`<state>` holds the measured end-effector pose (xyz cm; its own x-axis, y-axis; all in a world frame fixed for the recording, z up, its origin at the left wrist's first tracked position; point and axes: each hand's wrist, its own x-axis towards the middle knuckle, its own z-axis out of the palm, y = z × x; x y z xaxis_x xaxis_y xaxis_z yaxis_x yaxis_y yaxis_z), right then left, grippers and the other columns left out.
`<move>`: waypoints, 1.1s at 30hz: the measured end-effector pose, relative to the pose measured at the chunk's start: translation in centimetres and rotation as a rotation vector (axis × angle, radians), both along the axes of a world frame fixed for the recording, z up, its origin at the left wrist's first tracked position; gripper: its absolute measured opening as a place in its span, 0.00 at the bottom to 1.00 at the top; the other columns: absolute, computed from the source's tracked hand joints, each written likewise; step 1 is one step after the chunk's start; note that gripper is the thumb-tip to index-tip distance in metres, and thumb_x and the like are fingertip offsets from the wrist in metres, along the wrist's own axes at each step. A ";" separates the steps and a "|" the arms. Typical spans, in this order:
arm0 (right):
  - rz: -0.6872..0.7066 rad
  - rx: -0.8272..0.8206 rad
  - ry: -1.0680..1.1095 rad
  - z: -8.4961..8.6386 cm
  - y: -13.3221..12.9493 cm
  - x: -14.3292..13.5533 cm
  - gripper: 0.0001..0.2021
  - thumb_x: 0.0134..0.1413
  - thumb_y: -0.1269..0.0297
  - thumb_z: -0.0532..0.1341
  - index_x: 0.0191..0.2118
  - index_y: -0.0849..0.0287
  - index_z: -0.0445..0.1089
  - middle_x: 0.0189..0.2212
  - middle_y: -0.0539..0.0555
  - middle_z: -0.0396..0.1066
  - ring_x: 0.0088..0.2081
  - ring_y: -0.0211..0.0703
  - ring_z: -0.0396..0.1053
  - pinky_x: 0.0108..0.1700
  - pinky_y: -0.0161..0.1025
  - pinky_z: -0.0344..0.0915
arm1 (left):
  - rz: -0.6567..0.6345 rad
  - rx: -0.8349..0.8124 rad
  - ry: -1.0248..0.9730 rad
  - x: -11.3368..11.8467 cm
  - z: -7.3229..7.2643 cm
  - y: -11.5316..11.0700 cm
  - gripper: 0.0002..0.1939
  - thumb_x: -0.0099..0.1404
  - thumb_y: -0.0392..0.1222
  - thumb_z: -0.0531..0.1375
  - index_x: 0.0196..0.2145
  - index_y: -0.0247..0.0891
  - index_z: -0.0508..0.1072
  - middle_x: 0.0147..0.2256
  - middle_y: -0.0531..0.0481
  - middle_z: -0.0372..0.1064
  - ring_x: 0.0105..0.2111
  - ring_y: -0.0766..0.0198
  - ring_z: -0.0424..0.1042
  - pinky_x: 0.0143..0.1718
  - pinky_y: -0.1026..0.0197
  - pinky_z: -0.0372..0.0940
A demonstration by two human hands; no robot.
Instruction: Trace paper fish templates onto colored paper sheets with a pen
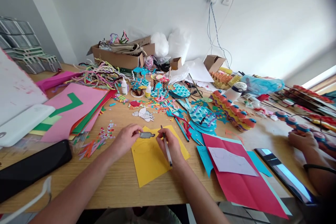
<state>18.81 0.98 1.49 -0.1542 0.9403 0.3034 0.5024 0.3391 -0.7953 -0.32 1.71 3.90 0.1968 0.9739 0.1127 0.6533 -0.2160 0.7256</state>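
Note:
A yellow paper sheet [157,162] lies on the wooden table in front of me, a faint rounded outline drawn on its left part. My left hand [128,139] pinches the left end of a small flat grey piece [146,135] at the sheet's upper edge; what kind of piece it is I cannot make out. In my right hand [170,143] is a pen [167,150], its dark end pointing down toward my wrist and its other end near the grey piece. Just beyond the sheet lies a white paper cutout [144,114] with drawn lines.
Coloured paper sheets [84,94] and a black phone [39,168] are on the left. Glue bottles [124,86] and paper scraps lie ahead. Right of the yellow sheet is red paper [231,182]. Another person's hand [301,141] holds a painted egg-carton strip at far right.

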 end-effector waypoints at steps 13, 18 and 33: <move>-0.085 0.031 -0.063 -0.7 0.3 0.8 0.09 0.50 0.65 0.52 0.34 0.60 0.66 0.27 0.53 0.68 0.29 0.41 0.66 0.33 0.36 0.62 | 0.172 0.113 0.076 1.9 -0.7 9.1 0.16 0.50 0.26 0.52 0.37 0.35 0.70 0.32 0.50 0.65 0.34 0.62 0.67 0.39 0.60 0.62; -0.020 -0.033 -0.032 -0.4 0.3 1.3 0.10 0.53 0.63 0.51 0.34 0.59 0.68 0.28 0.53 0.69 0.30 0.42 0.67 0.34 0.36 0.62 | 0.014 0.189 0.145 1.1 1.3 4.6 0.12 0.56 0.28 0.51 0.32 0.39 0.71 0.35 0.49 0.68 0.39 0.61 0.67 0.46 0.58 0.60; 0.057 -0.320 0.243 1.9 -4.2 -1.7 0.03 0.45 0.67 0.53 0.25 0.57 0.60 0.17 0.45 0.62 0.21 0.34 0.59 0.24 0.31 0.56 | -0.263 0.301 0.361 -1.0 -2.7 -9.0 0.19 0.59 0.28 0.48 0.43 0.40 0.71 0.41 0.47 0.70 0.43 0.59 0.67 0.46 0.55 0.65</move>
<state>17.07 -3.25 3.34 -0.1683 0.9853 0.0310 0.2743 0.0770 -0.9585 -1.29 -7.33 1.16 0.5079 0.8216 0.2589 0.7454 -0.5698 0.3460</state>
